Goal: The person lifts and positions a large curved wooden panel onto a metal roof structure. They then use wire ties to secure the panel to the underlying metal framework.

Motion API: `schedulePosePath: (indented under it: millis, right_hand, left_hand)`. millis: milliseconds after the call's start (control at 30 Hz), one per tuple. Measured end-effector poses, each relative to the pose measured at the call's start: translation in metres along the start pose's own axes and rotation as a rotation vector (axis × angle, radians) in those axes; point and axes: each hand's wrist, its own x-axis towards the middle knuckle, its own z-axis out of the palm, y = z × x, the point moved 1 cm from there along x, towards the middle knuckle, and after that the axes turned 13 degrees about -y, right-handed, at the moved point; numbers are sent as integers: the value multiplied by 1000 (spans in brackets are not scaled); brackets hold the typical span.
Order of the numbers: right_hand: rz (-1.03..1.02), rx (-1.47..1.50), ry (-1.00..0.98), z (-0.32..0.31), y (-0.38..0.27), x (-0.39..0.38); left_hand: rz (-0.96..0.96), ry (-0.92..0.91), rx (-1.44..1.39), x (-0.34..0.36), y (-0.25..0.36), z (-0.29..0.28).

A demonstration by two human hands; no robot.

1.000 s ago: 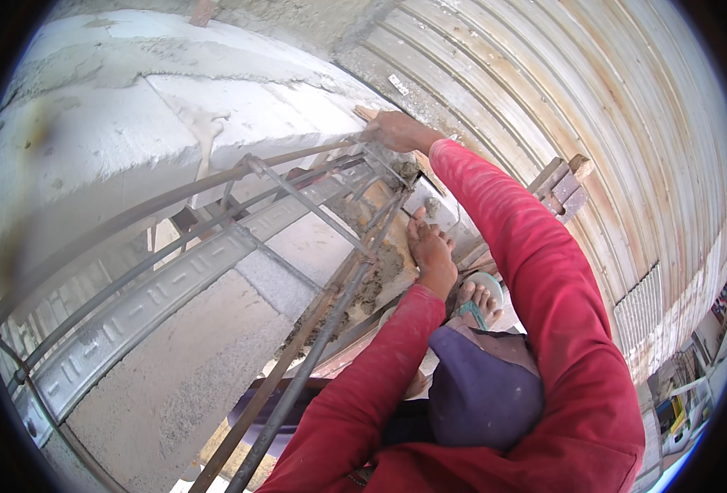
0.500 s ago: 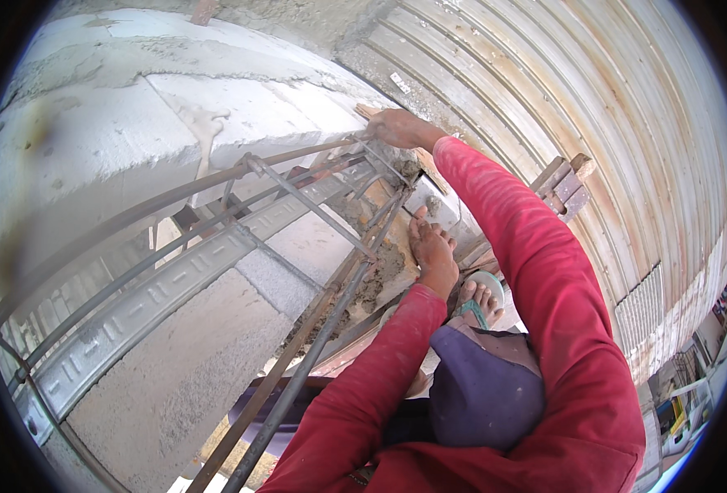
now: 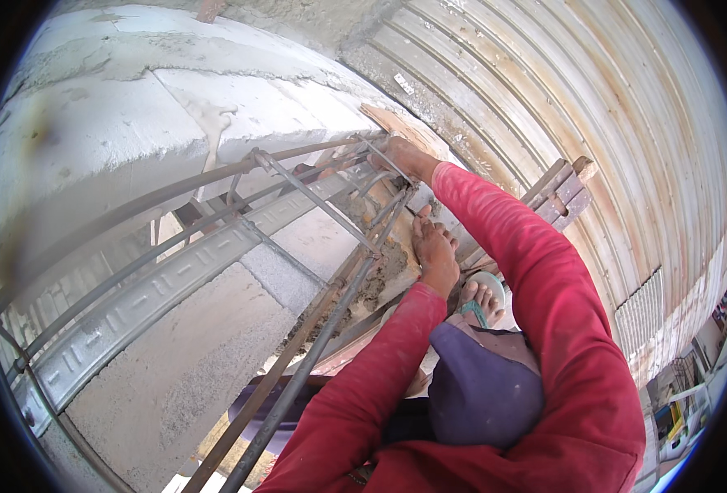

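- Bright, even daylight; the pale block wall (image 3: 117,107) glares near white.
- Soft, short shadows.
- Strong fisheye bending; black vignette rings the frame.
- Focus is sharp centrally.

I note a grey aerated-block wall (image 3: 133,123) filling the upper left. Right of the wall rises a corrugated metal shutter (image 3: 585,107). A perforated metal channel (image 3: 133,304) runs slantwise across the wall's face. Below the wall, a foot in a green sandal (image 3: 482,300).

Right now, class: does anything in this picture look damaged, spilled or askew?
Yes. Grey mortar lies crumbled around the rebar cage beside the left hand, and a pale drip stain runs down the block wall.
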Motion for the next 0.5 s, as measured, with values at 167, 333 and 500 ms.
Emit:
schedulePosePath:
  millis: [167,333,500]
  right_hand:
    - [-7,-193,441,-32,6,6]
    - [-200,-371,195,-53,11,25]
    - [-37,-374,20,-56,-4,39]
  left_hand:
    - [-14,13,2,-2,2,3]
    - [-4,4,53,-5,4,12]
    - [-18,80,99,-8,9,18]
